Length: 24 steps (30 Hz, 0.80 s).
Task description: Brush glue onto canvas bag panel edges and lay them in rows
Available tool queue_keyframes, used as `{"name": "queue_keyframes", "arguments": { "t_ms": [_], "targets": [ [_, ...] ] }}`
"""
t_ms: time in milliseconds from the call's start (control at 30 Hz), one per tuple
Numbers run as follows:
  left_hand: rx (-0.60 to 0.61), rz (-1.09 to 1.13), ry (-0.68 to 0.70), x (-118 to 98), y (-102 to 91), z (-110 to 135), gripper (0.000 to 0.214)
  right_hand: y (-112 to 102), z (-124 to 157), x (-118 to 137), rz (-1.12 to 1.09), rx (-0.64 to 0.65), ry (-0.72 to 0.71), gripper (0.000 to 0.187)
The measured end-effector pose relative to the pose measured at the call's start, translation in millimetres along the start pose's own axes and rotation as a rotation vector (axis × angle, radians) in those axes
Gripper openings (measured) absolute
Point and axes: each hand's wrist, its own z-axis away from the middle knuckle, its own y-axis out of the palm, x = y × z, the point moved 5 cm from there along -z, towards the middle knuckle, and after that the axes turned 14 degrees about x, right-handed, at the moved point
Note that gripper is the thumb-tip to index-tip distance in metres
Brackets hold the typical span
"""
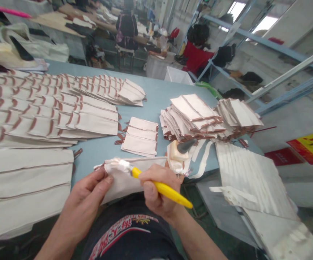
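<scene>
My right hand [160,187] is closed around the yellow handle of a brush [170,193]. White paste coats the brush's tip, which touches the upper left edge of a cream fabric piece [126,182] with brown trim. That piece lies at the table's near edge, its left corner pinched between the thumb and fingers of my left hand [91,191]. Just right of the piece stands a small paste-smeared block-shaped container [178,153] with a dark cone on it. Beyond it sits a stack of cream trimmed pieces [191,115].
Overlapping rows of cream pieces [45,115] cover the left of the blue table [151,94]. A small cream panel [140,135] lies mid-table. At right are white strips [204,159] and a pale ridged sheet [254,177]. A person [126,30] sits in the background.
</scene>
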Motion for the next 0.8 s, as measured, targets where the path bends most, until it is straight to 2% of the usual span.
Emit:
{"name": "queue_keyframes", "arguments": {
  "t_ms": [100,200,300,400,567,667,733,800],
  "targets": [
    [-0.006,-0.018,0.016,-1,-0.6,-1,0.035,-25,19,-8,0.038,-0.066,0.142,0.016],
    [-0.009,-0.150,0.114,-17,3.1,-2,0.031,-46,40,-9,0.033,-0.172,0.227,0.021],
    [-0.012,-0.272,0.187,-35,4.6,-5,0.032,-60,51,-11,0.056,-0.314,0.327,0.026],
    [-0.041,-0.351,0.217,-49,-5.5,-9,0.031,-68,54,-19,-0.052,-0.459,0.443,0.031],
    [-0.104,-0.516,0.307,-82,-40.9,-11,0.025,-72,52,-32,-0.239,-0.563,0.630,0.032],
    [-0.146,-0.650,0.347,-99,-67.2,1,0.021,-68,52,-36,-0.307,-0.588,0.705,0.033],
    [-0.176,-0.743,0.343,-99,-87.5,16,0.019,-61,51,-38,-0.341,-0.582,0.716,0.038],
    [-0.220,-0.824,0.321,-84,-112.6,37,0.021,-51,52,-39,-0.360,-0.561,0.723,0.043]
  ]
}}
